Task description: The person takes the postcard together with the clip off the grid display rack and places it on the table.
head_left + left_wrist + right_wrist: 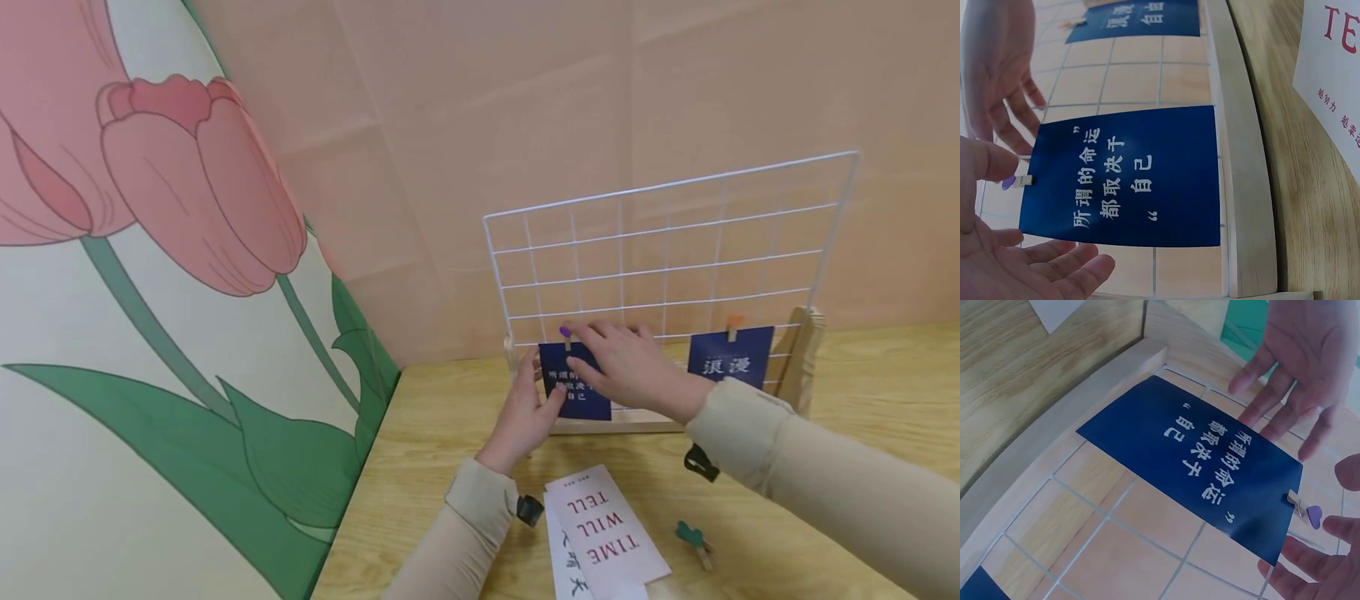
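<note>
A dark blue card (585,408) with white Chinese characters hangs on a white wire grid (645,237), held at its top edge by a wooden clothespin (1022,181) with a purple heart. My left hand (525,421) is at the card's left side, fingers loosely spread. Around the top right of the card is my right hand (630,367), its fingertips close to the purple heart (1314,517); whether they touch it I cannot tell. Neither hand pinches the clothespin in the wrist views.
Another blue card (731,354) hangs at the grid's right from an orange-topped clothespin (732,327). The grid stands in a wooden base (645,423). On the wood-grain table (420,433) lie paper cards with red lettering (607,525) and a green-topped clothespin (696,543).
</note>
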`<state>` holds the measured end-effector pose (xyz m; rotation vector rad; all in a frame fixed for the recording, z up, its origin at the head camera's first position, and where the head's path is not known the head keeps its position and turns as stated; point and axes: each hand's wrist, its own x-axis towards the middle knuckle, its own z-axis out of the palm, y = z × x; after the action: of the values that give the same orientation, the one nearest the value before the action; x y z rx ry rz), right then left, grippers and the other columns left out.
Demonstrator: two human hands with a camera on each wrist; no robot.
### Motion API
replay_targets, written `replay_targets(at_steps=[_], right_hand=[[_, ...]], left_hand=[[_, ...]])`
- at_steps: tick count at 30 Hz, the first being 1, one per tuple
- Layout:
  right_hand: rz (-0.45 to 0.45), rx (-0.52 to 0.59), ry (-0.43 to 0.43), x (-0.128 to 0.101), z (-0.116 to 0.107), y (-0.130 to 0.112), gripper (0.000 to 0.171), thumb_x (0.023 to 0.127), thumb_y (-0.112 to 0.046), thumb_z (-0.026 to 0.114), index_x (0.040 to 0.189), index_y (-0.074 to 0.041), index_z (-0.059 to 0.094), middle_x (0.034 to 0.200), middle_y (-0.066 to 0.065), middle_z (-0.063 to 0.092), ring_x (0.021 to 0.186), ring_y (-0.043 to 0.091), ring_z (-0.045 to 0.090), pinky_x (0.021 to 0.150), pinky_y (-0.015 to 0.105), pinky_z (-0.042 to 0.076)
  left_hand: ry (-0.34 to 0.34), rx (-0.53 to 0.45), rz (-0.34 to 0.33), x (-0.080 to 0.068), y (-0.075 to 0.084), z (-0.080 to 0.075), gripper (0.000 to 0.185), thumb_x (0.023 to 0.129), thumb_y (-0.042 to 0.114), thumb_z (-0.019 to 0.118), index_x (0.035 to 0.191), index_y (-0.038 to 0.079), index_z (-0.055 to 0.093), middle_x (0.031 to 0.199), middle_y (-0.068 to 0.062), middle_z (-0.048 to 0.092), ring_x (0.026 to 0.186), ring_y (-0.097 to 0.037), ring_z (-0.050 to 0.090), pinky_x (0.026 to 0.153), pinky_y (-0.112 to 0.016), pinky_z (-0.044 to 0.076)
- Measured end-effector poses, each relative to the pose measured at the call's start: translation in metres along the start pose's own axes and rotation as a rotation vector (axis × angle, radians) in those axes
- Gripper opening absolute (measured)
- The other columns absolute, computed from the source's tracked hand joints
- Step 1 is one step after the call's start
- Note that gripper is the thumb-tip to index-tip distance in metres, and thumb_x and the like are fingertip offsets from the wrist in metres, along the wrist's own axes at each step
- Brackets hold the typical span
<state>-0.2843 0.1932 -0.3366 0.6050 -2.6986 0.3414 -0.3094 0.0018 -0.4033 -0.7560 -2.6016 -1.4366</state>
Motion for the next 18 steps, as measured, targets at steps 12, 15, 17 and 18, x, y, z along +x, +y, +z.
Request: replay_targets(at_steps=[12,15,17,18], right_hand=[[0.059,-0.010,-0.002,0.011,0.000,-0.004,0.049,0.106,-0.030,0.057,0.148,-0.005,0.053,0.139,0.027,0.058,0.121,0.050,0.059,0.100,0.073,0.034],[0.079,-0.021,-0.003,0.014,0.002,-0.004,0.049,0.106,-0.031,0.056,0.146,-0.004,0.054,0.138,0.027,0.059,0.122,0.050,0.058,0.101,0.073,0.033],[0.088,-0.036,-0.002,0.017,0.002,-0.005,0.048,0.106,-0.031,0.055,0.144,-0.002,0.056,0.136,0.027,0.060,0.121,0.050,0.059,0.102,0.074,0.033],[0.090,-0.044,-0.001,0.019,0.003,-0.005,0.047,0.106,-0.031,0.055,0.143,-0.001,0.057,0.135,0.027,0.061,0.120,0.050,0.059,0.102,0.074,0.033]], left_hand=[[0.070,-0.062,-0.034,0.008,0.003,0.004,0.059,0.106,0.019,0.054,0.157,0.000,0.033,0.138,-0.014,0.058,0.126,-0.028,0.058,0.100,-0.041,0.051],[0.142,-0.073,-0.018,0.010,0.004,0.006,0.050,0.103,0.011,0.055,0.150,-0.003,0.044,0.124,-0.013,0.064,0.112,-0.026,0.063,0.093,-0.037,0.055],[0.192,-0.054,0.004,0.010,0.003,0.006,0.045,0.101,0.008,0.057,0.143,-0.004,0.051,0.115,-0.012,0.066,0.102,-0.025,0.066,0.088,-0.035,0.055],[0.211,-0.041,0.017,0.011,0.003,0.007,0.043,0.099,0.006,0.058,0.140,-0.005,0.054,0.111,-0.012,0.067,0.098,-0.024,0.066,0.086,-0.034,0.055]])
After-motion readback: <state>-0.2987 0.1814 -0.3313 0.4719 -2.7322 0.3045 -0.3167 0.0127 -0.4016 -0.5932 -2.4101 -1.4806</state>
